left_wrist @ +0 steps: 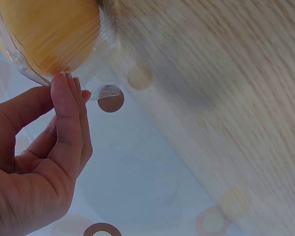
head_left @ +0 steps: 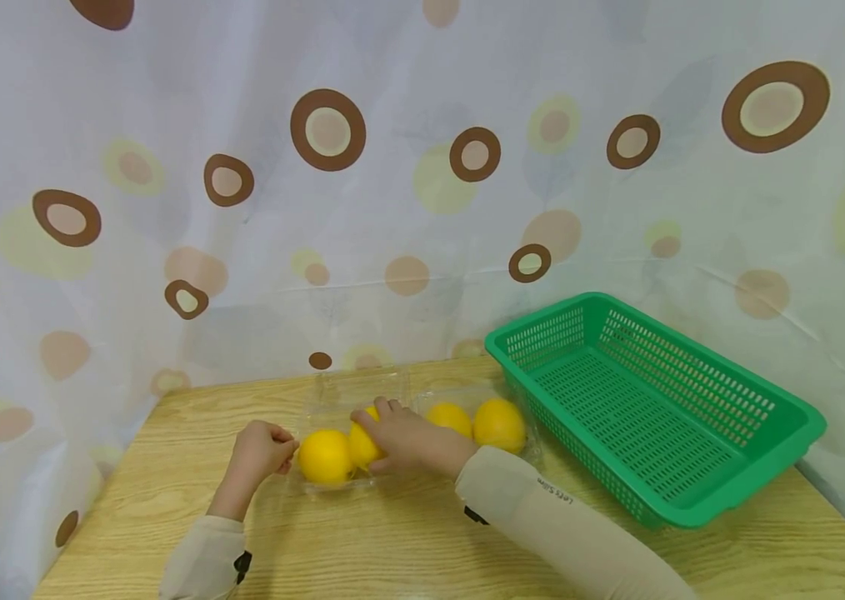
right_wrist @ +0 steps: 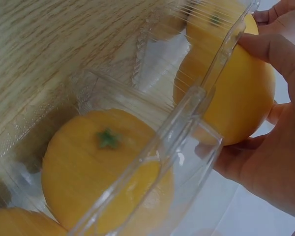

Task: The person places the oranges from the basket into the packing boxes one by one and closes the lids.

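Observation:
My left hand (head_left: pixel 261 450) pinches the near-left rim of a clear plastic clamshell box (head_left: pixel 362 387) between thumb and fingertips; the left wrist view shows an orange (left_wrist: pixel 51 32) just inside that rim. Two oranges sit side by side in this box, whose lid is folded back. Around the right-hand one of them, an orange (right_wrist: pixel 243 93), my right hand (head_left: pixel 411 437) curls its fingers and thumb. The other orange (head_left: pixel 325 457) lies beside it, toward my left hand. A second clear box (head_left: pixel 535 446), right of the first, contains two more oranges (head_left: pixel 500 425), partly behind my right forearm.
A green slotted plastic basket (head_left: pixel 662 492) stands on the right of the wooden table (head_left: pixel 362 550), close to the second box. Behind the table hangs a pale curtain (head_left: pixel 392 217) with brown ring patterns.

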A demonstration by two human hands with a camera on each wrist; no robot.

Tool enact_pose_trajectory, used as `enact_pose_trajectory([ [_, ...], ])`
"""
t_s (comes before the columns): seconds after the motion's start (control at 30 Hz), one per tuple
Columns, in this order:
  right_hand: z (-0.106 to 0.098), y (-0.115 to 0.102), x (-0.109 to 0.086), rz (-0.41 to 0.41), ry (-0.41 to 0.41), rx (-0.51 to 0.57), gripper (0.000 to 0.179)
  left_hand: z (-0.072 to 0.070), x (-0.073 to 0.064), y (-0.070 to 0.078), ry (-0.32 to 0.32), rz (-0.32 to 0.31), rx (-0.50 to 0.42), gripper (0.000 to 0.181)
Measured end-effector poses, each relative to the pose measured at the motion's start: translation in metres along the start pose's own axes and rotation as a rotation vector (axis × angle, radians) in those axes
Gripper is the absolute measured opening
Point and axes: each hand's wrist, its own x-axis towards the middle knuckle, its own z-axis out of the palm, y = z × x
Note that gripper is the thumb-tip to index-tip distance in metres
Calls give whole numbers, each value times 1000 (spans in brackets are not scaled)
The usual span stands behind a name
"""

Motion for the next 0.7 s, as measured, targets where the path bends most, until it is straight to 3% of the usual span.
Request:
enact_pose_trajectory([
  [0.27,1,-3,-1,-6,13,-51,70,-1,-2,1,0,13,2,13],
  [0.7,10,3,5,22,-14,62,75,1,0,-2,11,4,16,13],
])
